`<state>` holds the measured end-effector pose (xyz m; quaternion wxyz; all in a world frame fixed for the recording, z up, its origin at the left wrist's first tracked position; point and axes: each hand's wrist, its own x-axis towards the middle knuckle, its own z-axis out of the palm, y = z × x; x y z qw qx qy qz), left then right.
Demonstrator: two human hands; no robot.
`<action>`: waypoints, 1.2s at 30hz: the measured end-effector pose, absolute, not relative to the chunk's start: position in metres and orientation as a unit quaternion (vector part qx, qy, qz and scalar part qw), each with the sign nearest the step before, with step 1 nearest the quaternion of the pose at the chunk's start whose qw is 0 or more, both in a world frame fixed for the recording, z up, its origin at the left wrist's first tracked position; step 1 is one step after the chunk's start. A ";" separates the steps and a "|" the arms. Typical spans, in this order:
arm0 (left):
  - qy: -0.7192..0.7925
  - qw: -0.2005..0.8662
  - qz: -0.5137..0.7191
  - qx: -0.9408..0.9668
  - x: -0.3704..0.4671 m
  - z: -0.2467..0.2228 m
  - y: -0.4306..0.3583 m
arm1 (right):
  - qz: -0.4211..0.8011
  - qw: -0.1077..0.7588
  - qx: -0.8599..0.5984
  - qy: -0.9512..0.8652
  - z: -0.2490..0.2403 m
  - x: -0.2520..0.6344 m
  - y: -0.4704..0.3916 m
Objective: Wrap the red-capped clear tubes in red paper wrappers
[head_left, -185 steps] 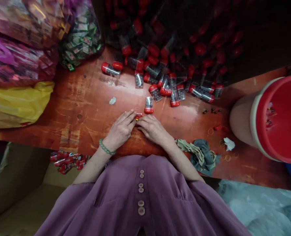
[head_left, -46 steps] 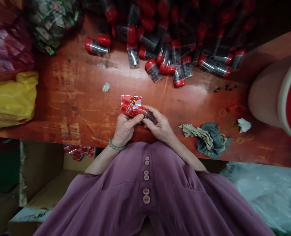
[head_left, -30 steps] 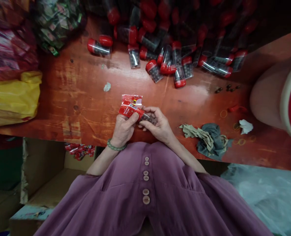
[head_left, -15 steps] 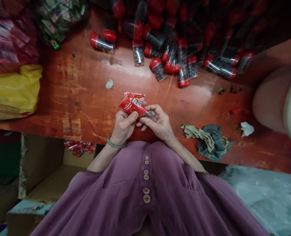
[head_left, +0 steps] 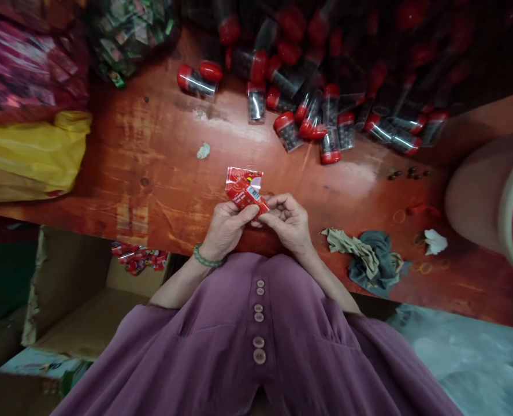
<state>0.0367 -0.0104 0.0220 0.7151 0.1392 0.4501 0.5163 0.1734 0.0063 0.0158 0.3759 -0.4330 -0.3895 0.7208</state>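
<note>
A small red printed packet (head_left: 245,190) with a barcode patch is held above the table's front part. My left hand (head_left: 227,228), a green bead bracelet (head_left: 208,259) at its wrist, pinches the packet's lower part between thumb and fingers. From the other side my right hand (head_left: 292,224) closes thumb and fingertips on the packet's lower right end. The fingers partly cover that end, so what is inside cannot be seen. Another flat red printed piece shows behind the packet's upper part; whether it is joined to it is unclear.
Several red-capped clear bottles (head_left: 289,132) of dark balls lie heaped at the back. A pale bucket (head_left: 477,185) stands at right, near crumpled cloths (head_left: 373,260). Bags, one a yellow bag (head_left: 31,156), sit at left. Below the table edge, a cardboard box (head_left: 78,312) stands open.
The packet has turned, its upper end now pointing more upward, and its dark lower end no longer shows. The whole view has shifted slightly. Both hands stay on the packet.
</note>
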 end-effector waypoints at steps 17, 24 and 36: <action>0.789 0.458 0.217 0.348 -0.132 0.064 -0.137 | 0.322 0.215 -0.400 -0.831 0.013 0.173 0.028; 0.855 0.170 0.005 0.489 -0.166 0.066 -0.157 | 0.197 0.159 -0.412 -0.875 -0.013 0.172 0.046; 0.507 0.114 0.264 0.813 -0.010 -0.005 0.011 | 0.227 0.106 -0.376 -0.892 0.012 0.177 0.059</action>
